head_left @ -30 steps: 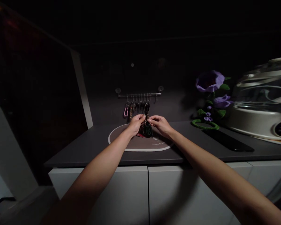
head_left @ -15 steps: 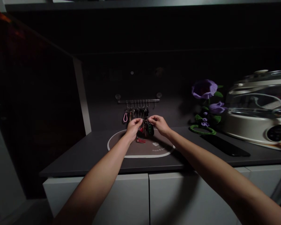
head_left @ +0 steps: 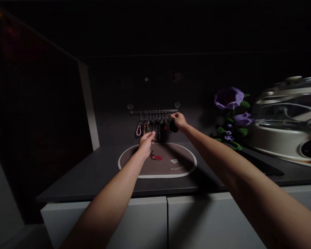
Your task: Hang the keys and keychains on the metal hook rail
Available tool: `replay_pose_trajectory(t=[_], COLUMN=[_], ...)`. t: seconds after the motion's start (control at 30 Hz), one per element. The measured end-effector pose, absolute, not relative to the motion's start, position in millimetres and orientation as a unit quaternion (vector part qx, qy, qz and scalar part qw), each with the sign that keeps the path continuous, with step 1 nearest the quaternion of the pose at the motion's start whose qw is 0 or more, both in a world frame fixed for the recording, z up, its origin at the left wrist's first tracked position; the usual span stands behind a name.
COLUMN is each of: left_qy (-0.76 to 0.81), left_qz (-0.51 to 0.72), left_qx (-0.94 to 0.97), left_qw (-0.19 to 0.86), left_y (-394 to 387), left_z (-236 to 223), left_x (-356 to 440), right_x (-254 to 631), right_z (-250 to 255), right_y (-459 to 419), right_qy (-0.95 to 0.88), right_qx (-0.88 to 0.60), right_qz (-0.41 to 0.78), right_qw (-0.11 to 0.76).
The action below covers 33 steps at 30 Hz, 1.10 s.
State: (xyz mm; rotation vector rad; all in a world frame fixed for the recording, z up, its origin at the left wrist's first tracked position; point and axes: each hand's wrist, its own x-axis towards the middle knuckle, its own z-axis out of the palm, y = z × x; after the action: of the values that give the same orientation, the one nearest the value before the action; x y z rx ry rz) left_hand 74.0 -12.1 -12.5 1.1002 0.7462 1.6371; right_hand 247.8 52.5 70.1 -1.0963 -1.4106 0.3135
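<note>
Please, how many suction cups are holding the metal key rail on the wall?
2. One suction cup is at the picture-left end of the metal key rail. The other is at the picture-right end, just above the right hand holding a black key fob.

Right hand (head_left: 178, 121) above left hand (head_left: 146, 143)

Person's body, two items: left forearm (head_left: 111, 183), bare, slim, tapering to a narrow wrist and left hand (head_left: 146, 144); right forearm (head_left: 223, 159), likewise bare and slim, ending in a slender right hand (head_left: 179, 121).
</note>
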Motion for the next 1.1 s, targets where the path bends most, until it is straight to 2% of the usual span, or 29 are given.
replay_pose_trajectory(t=[0.3, 0.73, 1.1], left_qy=[0.302, 0.287, 0.289], left_qz=[0.678, 0.686, 0.692], left_qx=[0.429, 0.399, 0.378], left_qw=[0.515, 0.537, 0.543], left_y=[-14.4, -19.0, -19.6], left_z=[-9.0, -5.2, -2.9], left_x=[74.0, 74.7, 71.4], right_x=[244.4, 237.7, 241.7], right_z=[81.3, 75.5, 58.4], right_y=[71.4, 78.9, 85.0], right_qy=[-0.604, -0.593, -0.586], right_qx=[-0.573, -0.609, -0.6], right_qz=[0.014, 0.008, 0.033], right_qw=[0.554, 0.526, 0.543])
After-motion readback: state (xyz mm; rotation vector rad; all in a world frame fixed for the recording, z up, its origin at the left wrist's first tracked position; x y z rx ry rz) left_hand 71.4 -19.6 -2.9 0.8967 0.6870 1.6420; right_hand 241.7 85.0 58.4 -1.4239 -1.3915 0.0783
